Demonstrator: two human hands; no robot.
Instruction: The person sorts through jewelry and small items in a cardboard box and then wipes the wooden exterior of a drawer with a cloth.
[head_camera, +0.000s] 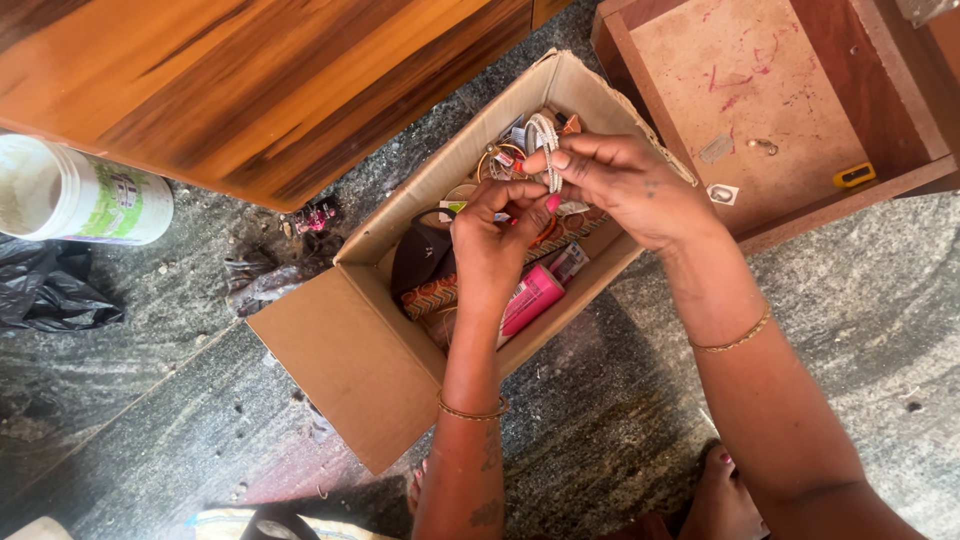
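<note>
Both my hands hover over an open cardboard box on a grey stone floor. My right hand pinches a set of silvery white bangles between thumb and fingers. My left hand meets it from below, fingertips touching the same bangles. Inside the box lie a pink tube, a dark pouch, a patterned orange case and more bangles. Each wrist wears a thin gold bangle.
A wooden drawer with a yellow item and small bits lies upper right. A wooden panel spans the top left, beside a white plastic tub and a black bag. My feet show at the bottom.
</note>
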